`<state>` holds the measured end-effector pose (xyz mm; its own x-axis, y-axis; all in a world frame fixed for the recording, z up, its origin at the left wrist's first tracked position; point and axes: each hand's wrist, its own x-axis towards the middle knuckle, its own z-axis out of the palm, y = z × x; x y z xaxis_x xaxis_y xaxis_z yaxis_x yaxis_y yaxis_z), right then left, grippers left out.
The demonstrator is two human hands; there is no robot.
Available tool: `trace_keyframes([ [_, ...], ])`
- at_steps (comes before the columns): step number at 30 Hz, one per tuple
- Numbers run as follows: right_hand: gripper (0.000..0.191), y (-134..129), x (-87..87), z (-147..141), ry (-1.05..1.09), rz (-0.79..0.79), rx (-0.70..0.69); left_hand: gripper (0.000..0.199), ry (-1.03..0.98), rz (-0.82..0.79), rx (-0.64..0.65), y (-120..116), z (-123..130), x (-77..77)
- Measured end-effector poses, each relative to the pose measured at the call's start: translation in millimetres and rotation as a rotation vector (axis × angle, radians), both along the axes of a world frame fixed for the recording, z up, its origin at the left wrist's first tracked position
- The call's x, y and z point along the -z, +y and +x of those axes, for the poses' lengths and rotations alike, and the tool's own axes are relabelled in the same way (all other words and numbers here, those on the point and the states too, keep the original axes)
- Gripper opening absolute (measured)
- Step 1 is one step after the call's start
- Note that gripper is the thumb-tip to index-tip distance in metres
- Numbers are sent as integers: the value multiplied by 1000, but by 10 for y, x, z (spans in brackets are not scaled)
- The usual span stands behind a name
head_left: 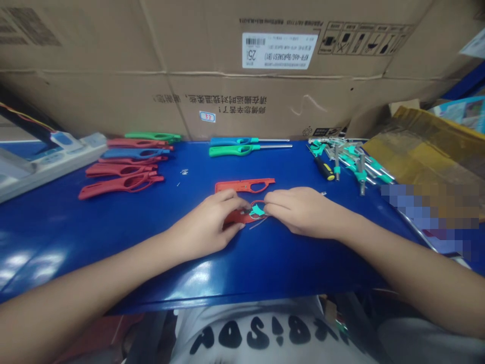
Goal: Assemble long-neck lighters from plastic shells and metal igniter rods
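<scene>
Near the middle of the blue table, my left hand is closed around the left part of a red lighter shell half. My right hand is pinched at the shell's right end; what its fingertips hold is hidden. Between the hands a teal trigger piece lies in the shell, with thin wires beside it. Just beyond the hands rests another red shell half, its inner side up.
Several red, blue and green handles lie at left beside a white power strip. Two metal-tipped lighters lie behind. Metal tubes with teal parts and a black-yellow screwdriver lie right. A cardboard box stands behind.
</scene>
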<state>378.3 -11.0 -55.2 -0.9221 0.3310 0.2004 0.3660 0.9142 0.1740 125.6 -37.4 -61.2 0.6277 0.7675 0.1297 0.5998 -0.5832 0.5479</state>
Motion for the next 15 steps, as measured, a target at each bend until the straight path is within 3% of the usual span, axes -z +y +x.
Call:
trace_keyframes([
  [6,24,-14,16,-18,-2,-47,12,25,-94,-39,-13,-9,18,8],
  [13,26,-29,11,-8,25,-152,49,51,-158,-125,-18,-27,37,44],
  [15,26,-31,21,-12,51,-175,77,49,-171,-108,-21,-37,65,49],
])
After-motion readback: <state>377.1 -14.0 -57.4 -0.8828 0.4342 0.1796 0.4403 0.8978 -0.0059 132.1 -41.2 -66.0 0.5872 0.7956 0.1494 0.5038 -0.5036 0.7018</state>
